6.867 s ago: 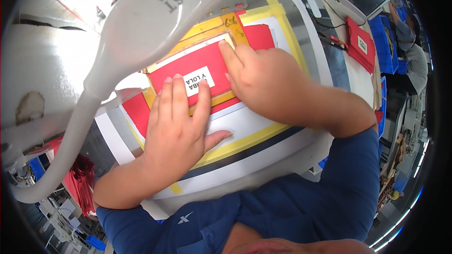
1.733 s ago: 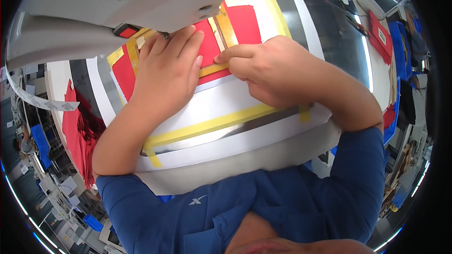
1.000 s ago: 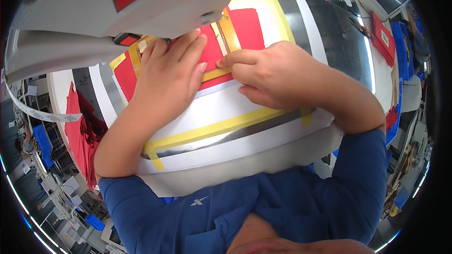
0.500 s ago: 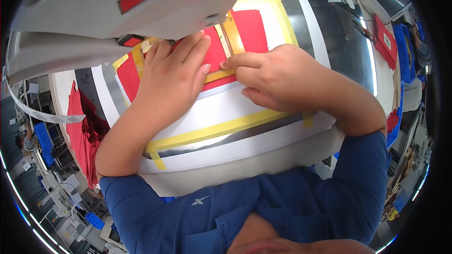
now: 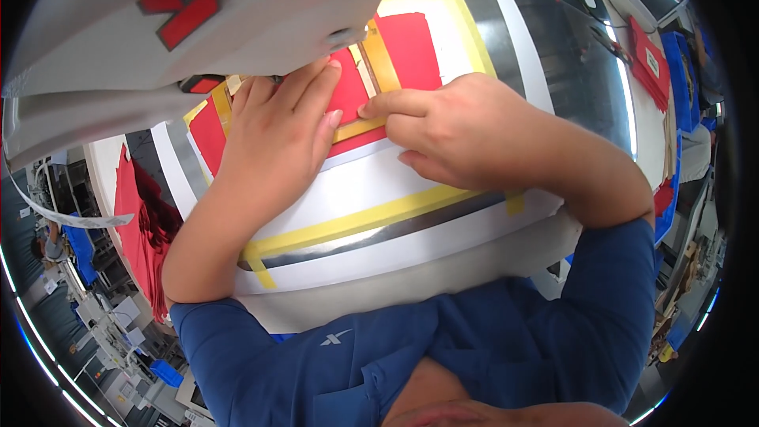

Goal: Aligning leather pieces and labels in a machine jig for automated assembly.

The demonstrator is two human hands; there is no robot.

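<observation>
Head view: both hands' grips open, pressing flat red fabric [image 5: 348, 99], long axis left-right.

Big white machine housing [image 5: 142, 39] with red angular marking [image 5: 198, 12] fills upper left of the frame. Stack of red fabric pieces [image 5: 138, 229] at left edge, thin white strip [image 5: 55, 213] curling beside it. Blue bins [image 5: 79, 241] lower left. Red pieces with white label [image 5: 650, 63] at upper right, blue crates [image 5: 684, 71] just behind. Blue sleeves and collar [image 5: 379, 348] along the bottom
</observation>
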